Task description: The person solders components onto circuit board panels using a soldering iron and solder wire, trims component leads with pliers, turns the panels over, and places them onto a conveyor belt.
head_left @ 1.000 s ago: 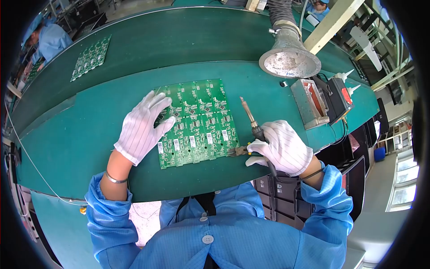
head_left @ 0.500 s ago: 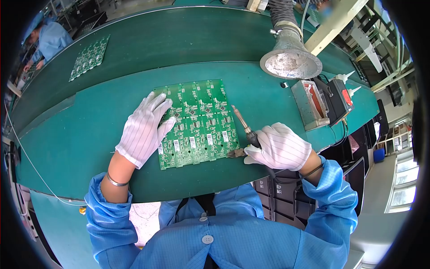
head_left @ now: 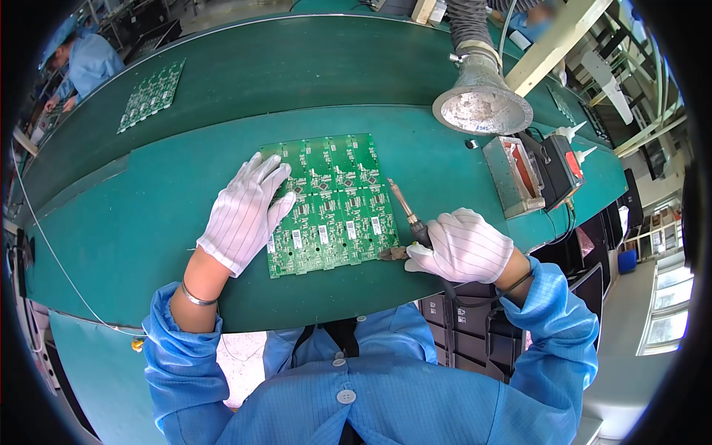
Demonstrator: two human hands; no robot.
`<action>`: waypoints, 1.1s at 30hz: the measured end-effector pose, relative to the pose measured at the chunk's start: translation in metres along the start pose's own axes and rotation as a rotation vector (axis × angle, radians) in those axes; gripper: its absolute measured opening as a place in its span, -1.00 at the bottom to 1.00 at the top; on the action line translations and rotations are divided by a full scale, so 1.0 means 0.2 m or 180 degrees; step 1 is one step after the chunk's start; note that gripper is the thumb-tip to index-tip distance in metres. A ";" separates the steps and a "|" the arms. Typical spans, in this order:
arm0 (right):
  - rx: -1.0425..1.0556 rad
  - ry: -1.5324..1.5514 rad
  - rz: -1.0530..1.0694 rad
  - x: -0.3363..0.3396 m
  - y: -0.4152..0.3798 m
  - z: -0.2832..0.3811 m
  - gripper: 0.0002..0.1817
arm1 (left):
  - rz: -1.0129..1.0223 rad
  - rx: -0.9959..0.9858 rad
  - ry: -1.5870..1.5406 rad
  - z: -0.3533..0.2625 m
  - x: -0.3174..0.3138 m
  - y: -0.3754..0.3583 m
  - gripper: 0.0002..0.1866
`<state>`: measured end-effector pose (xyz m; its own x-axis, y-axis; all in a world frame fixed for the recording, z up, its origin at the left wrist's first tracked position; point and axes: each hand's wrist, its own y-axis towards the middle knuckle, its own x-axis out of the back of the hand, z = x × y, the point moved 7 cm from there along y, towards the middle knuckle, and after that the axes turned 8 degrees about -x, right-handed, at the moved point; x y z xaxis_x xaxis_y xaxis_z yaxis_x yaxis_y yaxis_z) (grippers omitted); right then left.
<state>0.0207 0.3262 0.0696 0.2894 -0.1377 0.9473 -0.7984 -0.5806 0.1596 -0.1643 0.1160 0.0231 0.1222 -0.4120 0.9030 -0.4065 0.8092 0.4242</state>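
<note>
A green panel of printed circuit boards (head_left: 337,215) lies flat on the green mat, with several white labels along it. My left hand (head_left: 248,211), in a white striped glove, rests over the panel's left edge with fingers stretched out and thumb apart. Also gloved, my right hand (head_left: 469,246) is closed at the panel's lower right corner. It grips a soldering iron (head_left: 404,204), whose tip points up and away beside the panel's right edge. Dark cutter or plier jaws (head_left: 393,254) stick out from the same hand, at the panel's corner; their handles are hidden.
A metal fume extraction funnel (head_left: 482,104) hangs at the back right. Below it stand a metal box (head_left: 513,174) and a dark soldering station (head_left: 560,167). Another circuit board panel (head_left: 152,96) lies at the back left, near a co-worker in blue (head_left: 89,63).
The view has shifted slightly. Both hands, the panel and the tools keep nearly the same places relative to each other. More of a person shows at the upper right.
</note>
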 end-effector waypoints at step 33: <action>-0.0375 0.0775 -0.0149 0.00 0.29 0.15 -0.60 | -0.0083 0.0048 -0.0362 0.04 0.03 -0.01 -0.47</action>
<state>-0.0091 0.2688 0.0696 0.2034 0.0924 0.9747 -0.8473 -0.4823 0.2225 -0.1693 0.1086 0.0279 0.0297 -0.4783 0.8777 -0.4183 0.7915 0.4455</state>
